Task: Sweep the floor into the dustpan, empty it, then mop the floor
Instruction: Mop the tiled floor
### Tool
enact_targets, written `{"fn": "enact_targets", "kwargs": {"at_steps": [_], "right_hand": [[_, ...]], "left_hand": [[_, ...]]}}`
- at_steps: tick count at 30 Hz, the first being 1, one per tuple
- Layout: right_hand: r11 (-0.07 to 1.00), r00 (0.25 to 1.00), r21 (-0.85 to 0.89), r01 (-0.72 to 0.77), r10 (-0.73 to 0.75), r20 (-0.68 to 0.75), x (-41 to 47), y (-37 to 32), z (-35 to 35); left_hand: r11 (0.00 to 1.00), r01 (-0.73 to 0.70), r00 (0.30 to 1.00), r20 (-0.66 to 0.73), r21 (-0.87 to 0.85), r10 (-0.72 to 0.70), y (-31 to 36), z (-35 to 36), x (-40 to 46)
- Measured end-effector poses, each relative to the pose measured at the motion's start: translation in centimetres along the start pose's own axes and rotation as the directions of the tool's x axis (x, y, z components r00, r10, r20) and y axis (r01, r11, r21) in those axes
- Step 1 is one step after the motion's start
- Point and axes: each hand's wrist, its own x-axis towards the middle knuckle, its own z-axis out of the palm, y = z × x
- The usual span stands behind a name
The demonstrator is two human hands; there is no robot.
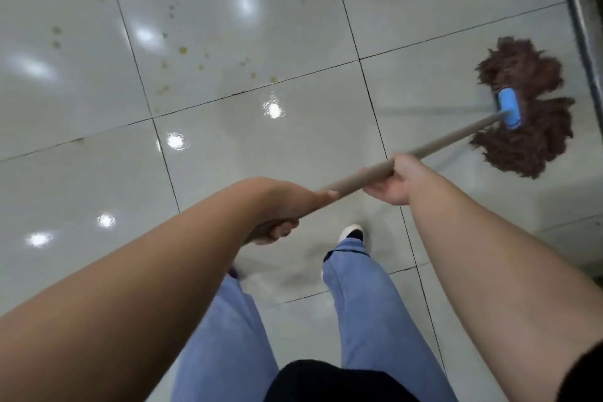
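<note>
We see a mop (525,108) at the right of the frame, its brown shaggy strands spread flat on the floor (228,140) under a blue clamp, on a beige handle. Our left hand (280,215) and right hand (396,183) both curl their fingers round that handle. The glossy pale tiles carry yellowish spots (182,49) at upper centre.

Glossy tiled floor (228,147), mop head (525,108), brown spots (182,49)

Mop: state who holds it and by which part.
Both hands grip the mop by its handle: left hand near the upper end, right hand further down toward the head.
</note>
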Motion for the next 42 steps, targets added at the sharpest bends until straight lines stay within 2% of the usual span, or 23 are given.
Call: {"fn": "enact_targets", "kwargs": {"at_steps": [4,8,12,16,21,26,29,32,35,39,42], "right_hand": [[0.999,0.995,0.021,-0.048,0.046,0.091,-1.8,7.5,10.8],[0.992,0.985,-0.034,-0.123,0.126,0.114,-4.7,17.0,22.7],[0.977,0.957,-0.072,-0.202,0.212,0.196,-7.7,25.9,33.9],[0.967,0.943,-0.133,-0.216,0.242,0.227,-9.2,30.1,41.5],[0.965,0.951,-0.159,-0.207,0.237,0.201,-7.6,28.5,44.0],[0.967,0.977,-0.190,-0.171,0.191,0.091,-6.6,26.2,46.0],[0.976,0.984,-0.136,-0.171,0.176,0.022,-5.7,23.4,45.8],[0.989,0.992,-0.092,-0.113,0.108,-0.059,-4.9,20.3,44.1],[1.000,0.973,0.002,-0.021,0.021,-0.229,-3.5,18.2,41.6],[0.978,0.930,0.167,0.125,-0.057,-0.362,-1.8,17.4,39.8],[0.969,0.931,0.194,0.150,-0.073,-0.357,-2.0,18.3,41.4]], "left_hand": [[0.997,0.082,0.996,-0.022,-0.009,-0.082,-12.1,-6.6,-1.2],[0.985,0.167,0.986,-0.004,-0.031,-0.167,-26.5,-11.6,-3.2],[0.959,0.281,0.960,0.004,-0.034,-0.281,-39.9,-16.6,-6.6],[0.944,0.328,0.945,-0.004,-0.034,-0.328,-47.0,-20.9,-8.4],[0.955,0.297,0.954,-0.037,0.002,-0.296,-47.1,-23.9,-6.8],[0.964,0.265,0.962,-0.065,-0.003,-0.265,-45.0,-26.7,-5.7],[0.981,0.195,0.978,-0.074,0.014,-0.193,-42.0,-28.1,-4.7],[0.997,0.056,0.996,-0.069,0.047,-0.053,-38.0,-27.9,-3.8],[0.997,-0.069,0.997,-0.031,0.036,0.070,-34.2,-25.7,-2.6],[0.997,-0.074,0.994,0.075,-0.017,0.076,-32.4,-24.0,-0.6],[0.996,-0.087,0.994,0.070,-0.007,0.087,-34.3,-25.3,-0.1]]}}
